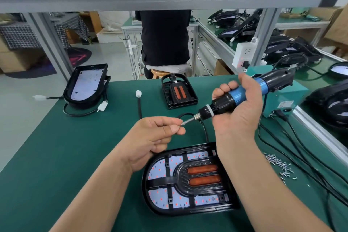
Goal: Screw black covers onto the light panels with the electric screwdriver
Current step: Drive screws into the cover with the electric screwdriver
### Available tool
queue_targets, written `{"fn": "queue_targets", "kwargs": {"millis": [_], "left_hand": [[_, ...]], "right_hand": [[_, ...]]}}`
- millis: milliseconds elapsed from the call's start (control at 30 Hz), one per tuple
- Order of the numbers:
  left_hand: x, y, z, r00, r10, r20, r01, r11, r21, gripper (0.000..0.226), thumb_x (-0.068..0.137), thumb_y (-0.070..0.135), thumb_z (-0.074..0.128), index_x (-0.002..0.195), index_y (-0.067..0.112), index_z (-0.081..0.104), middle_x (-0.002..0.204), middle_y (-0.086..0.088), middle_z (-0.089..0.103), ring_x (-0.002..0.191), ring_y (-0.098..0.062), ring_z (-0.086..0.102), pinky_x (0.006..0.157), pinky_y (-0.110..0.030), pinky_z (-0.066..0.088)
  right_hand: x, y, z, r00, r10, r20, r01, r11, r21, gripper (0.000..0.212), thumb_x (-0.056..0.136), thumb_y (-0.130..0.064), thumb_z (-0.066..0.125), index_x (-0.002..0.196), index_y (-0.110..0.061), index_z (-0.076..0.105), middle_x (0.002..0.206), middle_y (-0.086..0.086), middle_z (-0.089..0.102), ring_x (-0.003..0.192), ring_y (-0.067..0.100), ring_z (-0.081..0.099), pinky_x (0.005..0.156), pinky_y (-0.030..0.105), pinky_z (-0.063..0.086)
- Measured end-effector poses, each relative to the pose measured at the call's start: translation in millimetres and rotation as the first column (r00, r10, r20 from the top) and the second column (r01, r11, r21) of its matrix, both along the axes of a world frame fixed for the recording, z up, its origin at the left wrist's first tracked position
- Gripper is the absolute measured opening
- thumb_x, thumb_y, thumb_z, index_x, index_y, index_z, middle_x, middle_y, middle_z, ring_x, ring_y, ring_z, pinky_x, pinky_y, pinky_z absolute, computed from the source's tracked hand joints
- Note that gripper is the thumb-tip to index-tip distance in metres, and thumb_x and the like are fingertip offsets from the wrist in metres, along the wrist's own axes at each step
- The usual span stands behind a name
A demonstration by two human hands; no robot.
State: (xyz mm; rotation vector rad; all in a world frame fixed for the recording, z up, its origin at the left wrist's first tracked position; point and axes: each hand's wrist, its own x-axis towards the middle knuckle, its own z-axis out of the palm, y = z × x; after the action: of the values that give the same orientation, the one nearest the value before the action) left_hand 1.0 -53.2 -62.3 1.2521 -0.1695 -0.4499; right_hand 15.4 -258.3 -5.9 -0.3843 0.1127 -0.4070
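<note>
A light panel (163,164) lies on the green table in front of me, with a black cover (180,177) bearing two orange strips seated on it. Above it my right hand (239,111) grips the blue and black electric screwdriver (243,96), its bit pointing left. My left hand (156,133) pinches a small screw (178,127) right at the bit's tip. A second black cover (178,92) lies at the table's far edge. Another light panel (84,84) without a cover sits at the far left.
A pile of loose screws (280,165) lies at the right. Black cables (301,152) run from a teal power box (282,100) across the right side. White connectors (138,93) on cords lie mid-table. A person sits on a stool (158,73) beyond the table.
</note>
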Motion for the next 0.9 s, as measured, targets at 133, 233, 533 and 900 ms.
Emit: {"fn": "queue_targets", "kwargs": {"millis": [133,233,533,900], "left_hand": [[0.2,-1.0,1.7,1.0,-0.004,0.001,0.004,1.0,0.006,0.017,0.089,0.006,0.074,0.105,0.006,0.081,0.1,-0.016,0.076,0.049,-0.003,0.03,0.04,-0.012,0.028],[-0.8,-1.4,3.6,1.0,-0.004,-0.002,0.004,1.0,0.01,0.017,0.088,0.006,0.076,0.104,0.005,0.081,0.099,-0.016,0.076,0.049,-0.003,0.03,0.04,-0.012,0.028],[-2.9,-1.3,4.9,1.0,0.023,-0.006,-0.023,0.999,0.034,0.018,0.087,0.005,0.075,0.104,0.003,0.08,0.099,-0.018,0.076,0.048,-0.004,0.031,0.04,-0.013,0.028],[-0.8,-0.6,0.6,0.993,0.09,0.079,-0.099,0.988,0.116,0.012,0.09,0.004,0.077,0.098,0.011,0.082,0.102,-0.023,0.078,0.046,-0.006,0.028,0.042,-0.016,0.029]], "right_hand": [[-0.1,4.2,-2.4,1.0,0.018,0.014,-0.018,0.999,-0.04,0.011,0.098,-0.012,0.068,0.108,-0.012,0.062,0.074,0.002,0.057,0.065,0.017,0.055,0.063,0.029,0.051],[0.3,4.1,-4.2,0.999,0.013,0.031,-0.011,0.998,-0.06,0.011,0.098,-0.011,0.066,0.108,-0.013,0.061,0.074,0.002,0.057,0.065,0.017,0.054,0.063,0.029,0.051],[0.1,5.7,-6.7,0.998,0.013,0.062,-0.007,0.995,-0.1,0.012,0.099,-0.012,0.065,0.11,-0.013,0.061,0.075,0.002,0.056,0.066,0.016,0.054,0.066,0.029,0.05],[-6.1,11.8,-4.9,0.998,-0.068,-0.006,0.063,0.956,-0.287,0.021,0.103,-0.032,0.07,0.109,-0.017,0.057,0.078,-0.001,0.057,0.072,0.015,0.055,0.078,0.033,0.049]]}}
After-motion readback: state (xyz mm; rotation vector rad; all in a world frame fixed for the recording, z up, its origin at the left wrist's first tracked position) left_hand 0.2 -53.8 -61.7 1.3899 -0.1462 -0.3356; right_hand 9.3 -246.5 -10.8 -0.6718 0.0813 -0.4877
